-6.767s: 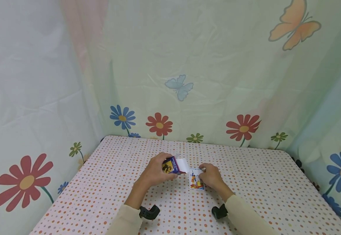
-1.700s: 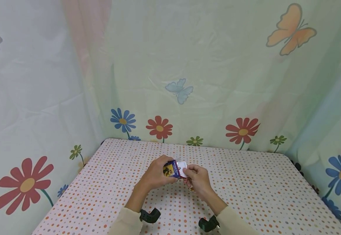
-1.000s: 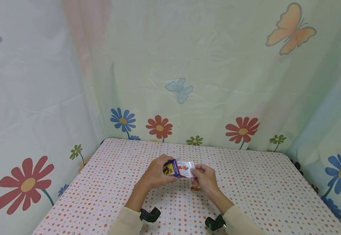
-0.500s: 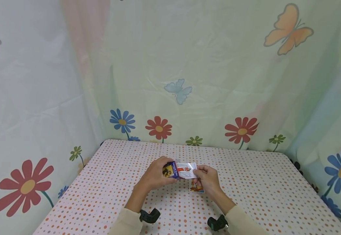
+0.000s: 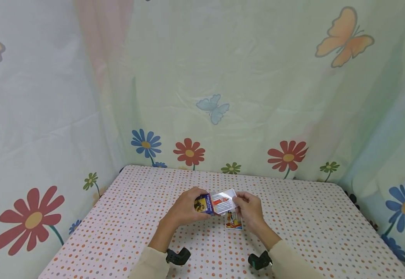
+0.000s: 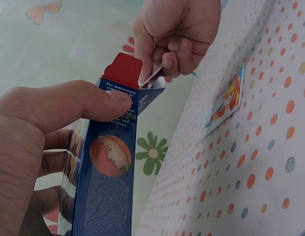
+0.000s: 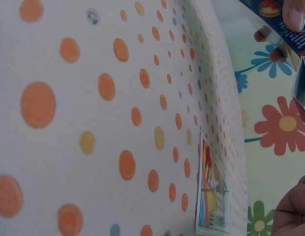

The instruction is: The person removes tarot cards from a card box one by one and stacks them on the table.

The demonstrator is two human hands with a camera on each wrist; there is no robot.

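Note:
My left hand (image 5: 184, 206) grips a dark blue card box (image 5: 203, 204) above the table, its red end flap (image 6: 124, 70) standing up in the left wrist view. At the box's mouth, my right hand (image 5: 252, 210) pinches the outer edge of a white card (image 5: 224, 201) with print and a red picture. Whether the card's inner end is still inside the box, I cannot tell. Below the right hand, a colourful picture card (image 5: 234, 222) lies face up on the table, also visible as a picture card (image 7: 211, 191) in the right wrist view; whether others lie under it is unclear.
A polka-dot cloth covers the table (image 5: 153, 182). Around its back and sides hangs a curtain (image 5: 244, 77) printed with flowers and butterflies. Each wrist wears a black camera mount (image 5: 178, 256).
The right hand first touched the picture card on the table, then took the white card at the box's mouth and drew it rightward. Now the card tilts upward. The left hand barely moved.

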